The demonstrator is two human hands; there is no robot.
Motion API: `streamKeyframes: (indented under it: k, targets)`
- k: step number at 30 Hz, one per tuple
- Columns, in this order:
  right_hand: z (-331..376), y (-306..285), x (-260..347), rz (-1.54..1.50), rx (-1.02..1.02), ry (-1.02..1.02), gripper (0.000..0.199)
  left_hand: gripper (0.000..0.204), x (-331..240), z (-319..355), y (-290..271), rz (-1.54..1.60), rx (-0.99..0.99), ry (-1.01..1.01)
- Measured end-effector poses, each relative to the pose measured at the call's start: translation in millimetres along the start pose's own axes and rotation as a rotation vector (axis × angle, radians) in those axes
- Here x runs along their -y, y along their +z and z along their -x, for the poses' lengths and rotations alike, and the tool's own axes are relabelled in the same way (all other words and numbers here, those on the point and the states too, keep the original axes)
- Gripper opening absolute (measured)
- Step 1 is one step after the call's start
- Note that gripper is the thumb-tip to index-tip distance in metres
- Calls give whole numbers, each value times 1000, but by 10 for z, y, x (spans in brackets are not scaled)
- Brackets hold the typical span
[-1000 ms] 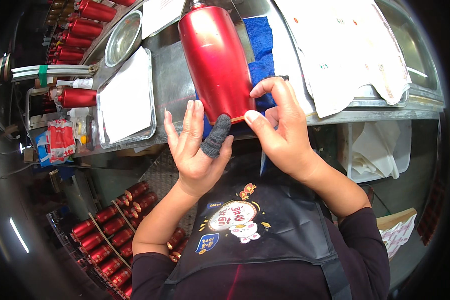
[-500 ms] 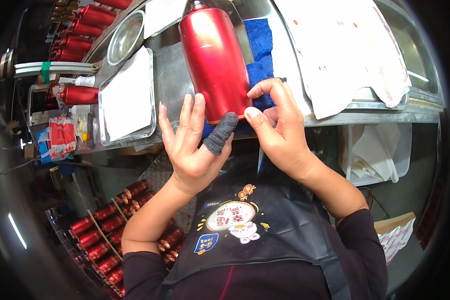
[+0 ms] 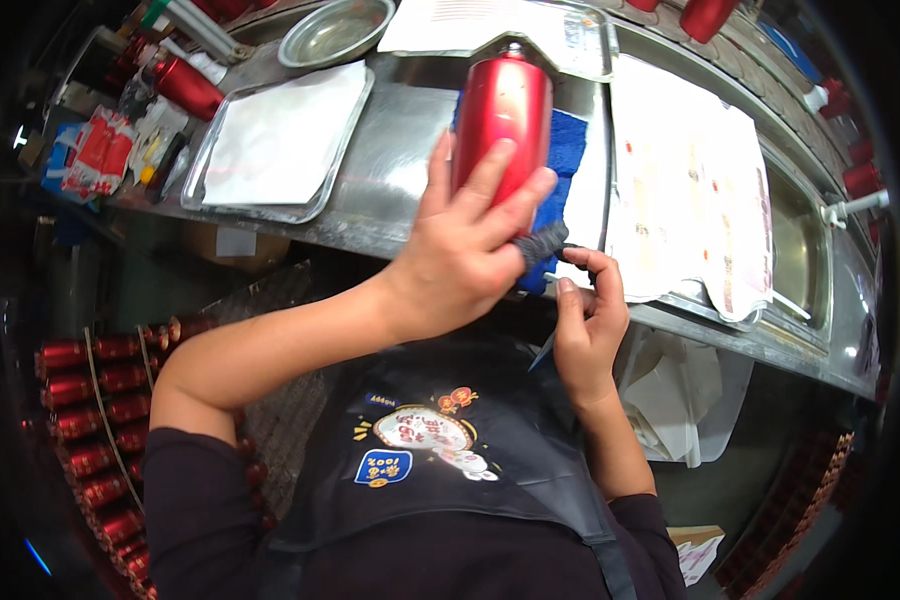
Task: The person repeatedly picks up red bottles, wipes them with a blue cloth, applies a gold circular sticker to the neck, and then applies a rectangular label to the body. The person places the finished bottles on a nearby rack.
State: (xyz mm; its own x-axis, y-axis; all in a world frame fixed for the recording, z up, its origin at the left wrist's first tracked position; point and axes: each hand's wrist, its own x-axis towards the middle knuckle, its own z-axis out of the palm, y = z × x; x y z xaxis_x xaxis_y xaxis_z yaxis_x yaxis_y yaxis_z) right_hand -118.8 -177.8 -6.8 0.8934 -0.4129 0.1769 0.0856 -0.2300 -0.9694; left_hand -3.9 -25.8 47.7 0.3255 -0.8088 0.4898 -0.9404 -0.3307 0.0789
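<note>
Red metal bottle [image 3: 500,115]: glossy, cylindrical, narrow dark neck pointing away from the person. Lies lengthwise over a blue cloth [image 3: 568,160] on the steel surface [image 3: 395,140], base toward the near edge. Left hand [image 3: 465,245] grips its lower body. Small grey wrapped piece [image 3: 542,243] sits at the base, touched by right hand [image 3: 590,320] fingertips.

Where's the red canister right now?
In the head view it lies upper centre on the steel counter, over a blue cloth, with the left hand gripping its near end, right of the flat metal tray.
</note>
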Motion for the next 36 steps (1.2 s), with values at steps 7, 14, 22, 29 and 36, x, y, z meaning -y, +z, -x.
streamKeyframes:
  k: [7,14,22,29,36]
  targets:
    - [58,181,82,175,139,-419,27,60,187,22,62,52,19,-56]
    - [156,234,30,4,68,-34,23,72,201,259,257,162,-120,-183]
    - [129,230,52,244,96,-132,24,61,338,648,321,209,28,-407]
    - [140,124,63,323,99,-172,25,42,257,415,339,342,-215,-286]
    - [111,165,159,443,94,-364,28,9,151,201,443,297,-329,-129]
